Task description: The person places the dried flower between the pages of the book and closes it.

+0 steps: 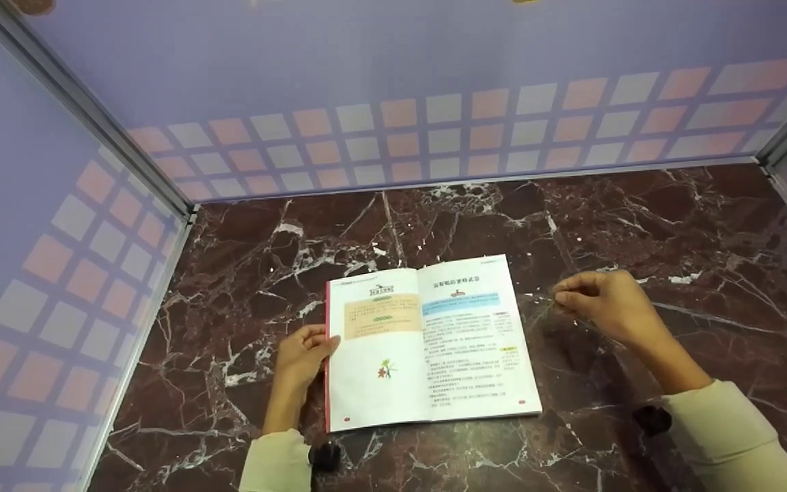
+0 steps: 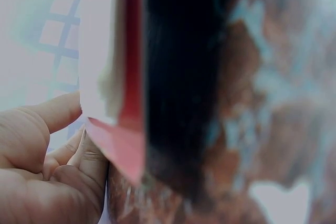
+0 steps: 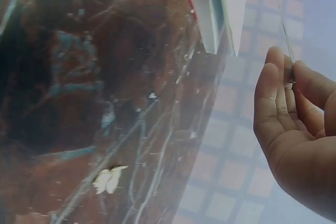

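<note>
An open book (image 1: pixel 380 389) with a red cover edge lies on the dark marble-patterned table, printed text and small coloured pictures on its pages. My left hand (image 1: pixel 303 355) grips its left edge, thumb on the page side and fingers behind the cover. In the left wrist view the red cover (image 2: pixel 123 150) and page edges show between thumb and fingers. To the right of the book, my right hand (image 1: pixel 605 304) pinches a thin, wispy, see-through piece (image 3: pixel 286 32) between thumb and fingertips. It points toward the book's right page, and I cannot tell its kind.
Light purple walls (image 1: pixel 366 61) with pink and white squares enclose the table (image 1: pixel 264 260) at the back and sides. Small pale scraps (image 3: pixel 109 179) lie on the tabletop. A dark device (image 1: pixel 653 419) sits at the right wrist and another (image 1: pixel 326 456) at the left.
</note>
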Demonstrator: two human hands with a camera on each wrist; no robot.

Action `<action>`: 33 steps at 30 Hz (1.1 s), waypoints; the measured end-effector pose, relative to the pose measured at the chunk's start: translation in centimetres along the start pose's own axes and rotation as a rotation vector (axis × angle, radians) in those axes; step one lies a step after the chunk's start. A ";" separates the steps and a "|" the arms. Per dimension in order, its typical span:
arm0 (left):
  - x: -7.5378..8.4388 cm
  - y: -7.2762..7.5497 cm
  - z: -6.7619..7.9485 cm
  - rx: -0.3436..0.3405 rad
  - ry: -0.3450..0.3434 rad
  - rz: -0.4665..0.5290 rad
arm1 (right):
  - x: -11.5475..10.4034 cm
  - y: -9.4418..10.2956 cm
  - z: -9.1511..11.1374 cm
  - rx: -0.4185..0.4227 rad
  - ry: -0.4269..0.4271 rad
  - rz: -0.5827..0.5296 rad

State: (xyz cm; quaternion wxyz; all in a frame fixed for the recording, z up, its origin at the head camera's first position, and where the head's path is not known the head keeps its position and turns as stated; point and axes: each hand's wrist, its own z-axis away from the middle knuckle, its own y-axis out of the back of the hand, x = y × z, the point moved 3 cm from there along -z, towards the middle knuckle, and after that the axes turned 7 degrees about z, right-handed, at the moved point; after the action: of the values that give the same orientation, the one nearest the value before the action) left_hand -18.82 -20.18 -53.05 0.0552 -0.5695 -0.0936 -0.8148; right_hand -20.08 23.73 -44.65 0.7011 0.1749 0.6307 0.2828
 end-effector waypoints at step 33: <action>0.1 0.1 0.1 0.006 -0.039 -0.007 | -5.0 -2.4 -2.8 -0.101 0.055 0.064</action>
State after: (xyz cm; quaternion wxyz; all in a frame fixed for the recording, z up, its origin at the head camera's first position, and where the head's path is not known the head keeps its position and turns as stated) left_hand -18.71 -20.27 -52.96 0.0522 -0.5845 -0.0993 -0.8036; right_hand -22.63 18.46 -42.56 0.6822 0.1516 0.6287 0.3411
